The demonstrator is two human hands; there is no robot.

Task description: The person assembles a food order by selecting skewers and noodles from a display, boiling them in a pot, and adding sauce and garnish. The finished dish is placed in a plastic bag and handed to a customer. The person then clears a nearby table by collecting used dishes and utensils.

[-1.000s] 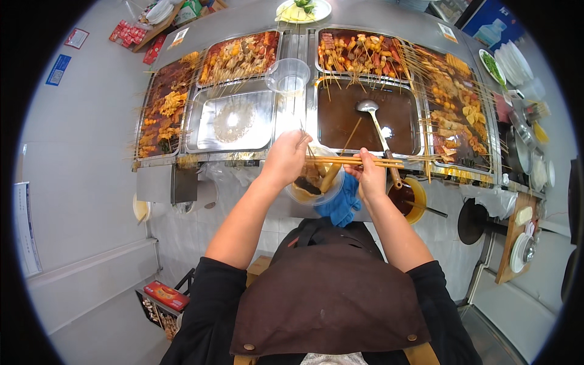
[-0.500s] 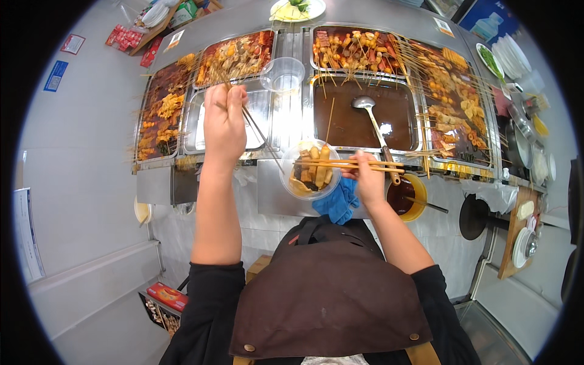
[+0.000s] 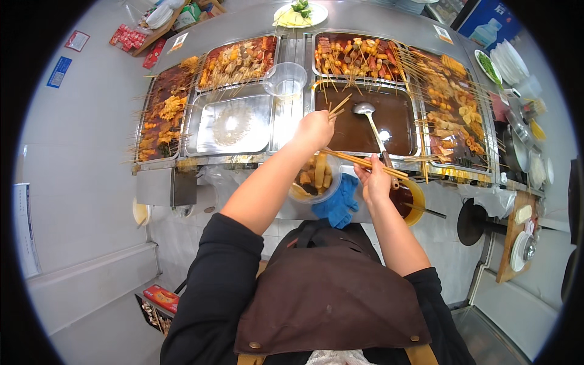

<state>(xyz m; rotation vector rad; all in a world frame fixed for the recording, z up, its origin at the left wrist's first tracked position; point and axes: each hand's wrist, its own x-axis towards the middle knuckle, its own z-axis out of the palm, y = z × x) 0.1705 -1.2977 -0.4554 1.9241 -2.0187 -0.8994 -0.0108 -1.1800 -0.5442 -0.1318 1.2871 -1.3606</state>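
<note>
My left hand (image 3: 315, 131) is closed around several thin bamboo skewers (image 3: 340, 106), whose ends stick out past the fingers toward the broth tray. It hangs just above a clear plastic bowl (image 3: 333, 190) and hides part of it. Chunks of cooked food (image 3: 317, 171), brown and pale yellow, lie in the bowl. My right hand (image 3: 374, 176), to the right of the bowl, grips a pair of long wooden chopsticks (image 3: 351, 159); their tips reach left under my left hand, where their ends are hidden. Beside the bowl lies a blue cloth (image 3: 338, 204).
Metal trays of skewered food in red broth (image 3: 238, 61) line the counter. A ladle (image 3: 372, 125) rests in the brown broth tray (image 3: 331, 128), its handle near my right hand. An empty clear tub (image 3: 285, 80) stands between trays. A yellow bucket (image 3: 416, 201) holds dark sauce.
My left hand has moved right and down, from over the left metal tray to above the bowl, with the skewers. The chopsticks in my right hand now slant more.
</note>
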